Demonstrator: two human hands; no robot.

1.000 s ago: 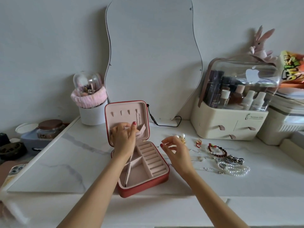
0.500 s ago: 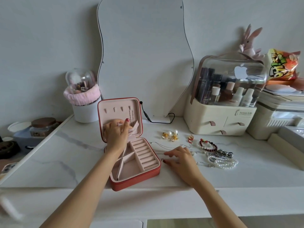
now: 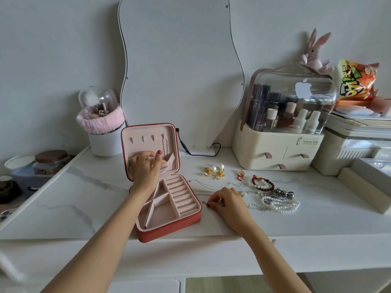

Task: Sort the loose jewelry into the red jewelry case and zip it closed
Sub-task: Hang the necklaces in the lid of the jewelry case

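The red jewelry case (image 3: 169, 226) lies open near the table's front edge, its pink-lined lid upright. A thin chain (image 3: 165, 144) hangs from a hook in the lid. My left hand (image 3: 146, 169) is at the lid's pocket (image 3: 170, 161), fingers curled over its edge and thumb up against the lining. My right hand (image 3: 229, 205) rests on the table just right of the case and pinches the end of a thin silver necklace (image 3: 211, 185). Farther right lie gold pearl earrings (image 3: 214, 171), small red rings (image 3: 241, 175), a red bead bracelet (image 3: 262, 182), a silver chain bracelet (image 3: 282, 194) and a pearl strand (image 3: 284, 206).
A wavy mirror (image 3: 179, 70) leans on the wall behind the case, its black cable (image 3: 186, 148) on the table. A cream cosmetics organizer (image 3: 277, 149) stands at the back right, a white brush pot (image 3: 104, 141) at the back left. Boxes (image 3: 364, 182) sit at the right edge.
My right hand has come down from above the table onto its surface and now pinches the necklace's end. My left hand has stayed at the lid pocket.
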